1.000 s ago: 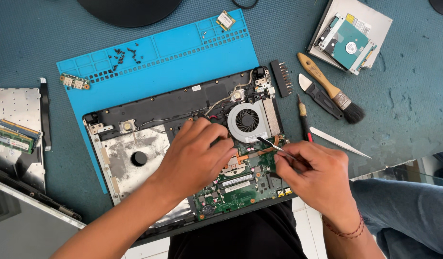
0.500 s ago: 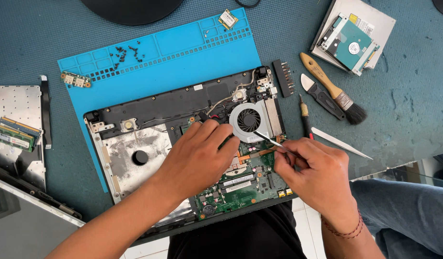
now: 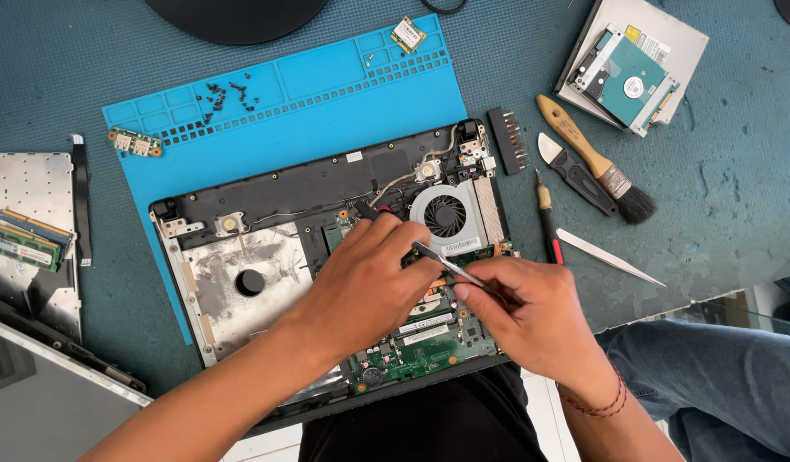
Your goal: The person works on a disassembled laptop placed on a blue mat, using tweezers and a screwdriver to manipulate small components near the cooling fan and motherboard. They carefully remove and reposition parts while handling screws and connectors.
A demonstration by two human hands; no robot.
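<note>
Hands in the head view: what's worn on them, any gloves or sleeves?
Both hands are bare, no gloves. The left hand and its forearm show no sleeve, watch or ring. The right hand has a thin dark red cord bracelet at the wrist and no sleeve in view.

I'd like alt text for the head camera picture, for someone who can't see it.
Two bare hands work inside an opened laptop on a blue mat: the left hand rests on the green circuit board, and the right hand holds metal tweezers just below the cooling fan. A brush, a hard drive and loose screws lie around.
</note>
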